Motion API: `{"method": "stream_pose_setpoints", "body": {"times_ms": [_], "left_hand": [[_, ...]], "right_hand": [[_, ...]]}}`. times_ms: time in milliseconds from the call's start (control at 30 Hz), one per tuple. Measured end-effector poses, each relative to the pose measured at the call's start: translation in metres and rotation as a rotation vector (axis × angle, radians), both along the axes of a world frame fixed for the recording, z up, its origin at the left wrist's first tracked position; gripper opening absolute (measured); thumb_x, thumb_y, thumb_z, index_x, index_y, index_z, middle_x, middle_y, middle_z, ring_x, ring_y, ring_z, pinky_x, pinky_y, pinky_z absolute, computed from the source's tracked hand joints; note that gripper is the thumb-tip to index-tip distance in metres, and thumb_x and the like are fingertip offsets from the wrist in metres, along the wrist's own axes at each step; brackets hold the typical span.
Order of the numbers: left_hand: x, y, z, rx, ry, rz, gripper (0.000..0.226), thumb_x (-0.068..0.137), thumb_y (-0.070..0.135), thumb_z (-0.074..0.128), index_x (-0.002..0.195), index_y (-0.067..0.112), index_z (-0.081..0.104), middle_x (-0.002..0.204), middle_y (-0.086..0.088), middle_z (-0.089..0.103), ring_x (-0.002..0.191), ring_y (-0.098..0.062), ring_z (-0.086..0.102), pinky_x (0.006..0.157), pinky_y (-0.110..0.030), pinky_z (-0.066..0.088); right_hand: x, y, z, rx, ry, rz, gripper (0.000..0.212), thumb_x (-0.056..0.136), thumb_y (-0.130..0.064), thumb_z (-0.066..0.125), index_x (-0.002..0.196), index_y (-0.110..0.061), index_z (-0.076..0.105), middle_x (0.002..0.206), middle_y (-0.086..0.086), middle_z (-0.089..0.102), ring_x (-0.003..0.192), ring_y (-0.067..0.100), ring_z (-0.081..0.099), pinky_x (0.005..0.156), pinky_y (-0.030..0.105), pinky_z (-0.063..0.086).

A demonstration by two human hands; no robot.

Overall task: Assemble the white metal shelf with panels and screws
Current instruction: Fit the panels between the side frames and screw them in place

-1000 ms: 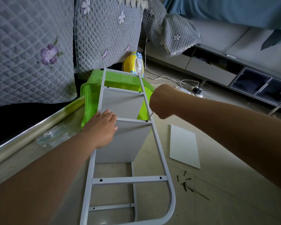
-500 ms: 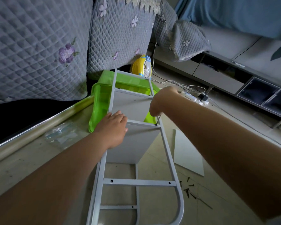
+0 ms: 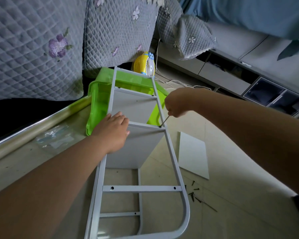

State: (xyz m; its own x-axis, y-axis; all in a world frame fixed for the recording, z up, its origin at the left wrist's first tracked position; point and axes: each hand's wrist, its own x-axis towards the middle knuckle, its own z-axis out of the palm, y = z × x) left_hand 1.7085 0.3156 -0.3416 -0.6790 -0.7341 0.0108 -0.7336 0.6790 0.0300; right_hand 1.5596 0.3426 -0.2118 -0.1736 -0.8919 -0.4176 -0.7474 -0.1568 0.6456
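A big grey quilted sofa cover (image 3: 38,49) hangs behind everything, and the pale tiled floor (image 3: 231,195) spreads out below. The tall white metal shelf frame (image 3: 171,152) lies tipped over, its long side running away from the person, with its far end propped on a bright green plastic box (image 3: 97,107) and its rounded end close to the person. A flat white panel (image 3: 136,145) sits inside the frame under the middle bar, and a spare white panel (image 3: 192,155) lies on the floor just to the right. The left hand (image 3: 112,133) lies flat on the frame's left rail, fingers fairly straight, pressing it steady. The right hand (image 3: 175,105) is curled tight around a thin metal screwdriver (image 3: 164,121), whose handle is hidden in the fist. The tool slants down and to the left, and its tip meets a small dark screw (image 3: 160,126) at the right end of the middle bar. The screw lies just below the right hand, so that hand is nearer to it. I think the next move is turning the tool while keeping it lined up with the screw. A small heap of dark loose screws (image 3: 192,193) waits on the floor beside the frame's rounded end.
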Motion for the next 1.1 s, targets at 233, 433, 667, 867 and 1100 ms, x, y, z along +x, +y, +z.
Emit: {"method": "stream_pose_setpoints", "body": {"times_ms": [233, 433, 667, 867, 1100], "left_hand": [[0.002, 0.004, -0.003, 0.018, -0.004, -0.004, 0.047, 0.102, 0.028, 0.024, 0.144, 0.008, 0.017, 0.153, -0.004, 0.016, 0.144, -0.018, 0.005, 0.114, -0.032, 0.008], [0.003, 0.005, 0.001, 0.041, -0.031, 0.012, 0.049, 0.102, 0.027, 0.023, 0.146, 0.01, 0.01, 0.155, -0.003, 0.009, 0.145, -0.017, 0.002, 0.114, -0.031, 0.005], [-0.011, 0.013, 0.015, -0.057, -0.073, 0.113, 0.047, 0.099, 0.037, 0.028, 0.137, 0.009, 0.031, 0.146, -0.005, 0.03, 0.14, -0.015, 0.02, 0.11, -0.037, 0.02], [-0.092, 0.027, 0.03, 0.043, 0.082, -0.039, 0.055, 0.099, 0.038, 0.018, 0.14, 0.002, 0.029, 0.15, -0.014, 0.026, 0.14, -0.021, 0.02, 0.109, -0.034, 0.019], [-0.148, 0.02, 0.015, 0.103, 0.003, -0.01, 0.056, 0.101, 0.034, 0.021, 0.145, 0.0, 0.016, 0.155, -0.014, 0.01, 0.144, -0.021, 0.004, 0.114, -0.034, 0.009]], "right_hand": [[0.01, -0.007, 0.0, 0.053, -0.113, -0.306, 0.035, 0.098, -0.012, 0.036, 0.076, -0.006, 0.062, 0.049, -0.002, 0.049, 0.045, 0.01, 0.039, 0.035, 0.01, 0.029], [0.008, -0.005, 0.003, 0.013, -0.239, -0.349, 0.03, 0.096, -0.009, 0.04, 0.115, 0.002, 0.06, 0.054, 0.005, 0.044, 0.052, 0.016, 0.035, 0.058, 0.026, 0.035], [-0.044, 0.024, -0.001, -0.303, -0.496, -0.308, 0.031, 0.096, -0.01, 0.038, 0.115, 0.005, 0.057, 0.086, 0.019, 0.066, 0.086, 0.024, 0.063, 0.068, 0.016, 0.048], [-0.125, 0.079, -0.087, -0.392, -0.544, -0.423, 0.027, 0.095, -0.007, 0.039, 0.119, 0.004, 0.047, 0.117, 0.022, 0.054, 0.108, 0.034, 0.055, 0.068, 0.031, 0.041], [-0.142, 0.168, -0.254, -0.322, -0.557, -0.665, 0.029, 0.096, -0.017, 0.037, 0.115, -0.009, 0.057, 0.123, 0.01, 0.049, 0.119, 0.025, 0.042, 0.098, 0.032, 0.034]]}}
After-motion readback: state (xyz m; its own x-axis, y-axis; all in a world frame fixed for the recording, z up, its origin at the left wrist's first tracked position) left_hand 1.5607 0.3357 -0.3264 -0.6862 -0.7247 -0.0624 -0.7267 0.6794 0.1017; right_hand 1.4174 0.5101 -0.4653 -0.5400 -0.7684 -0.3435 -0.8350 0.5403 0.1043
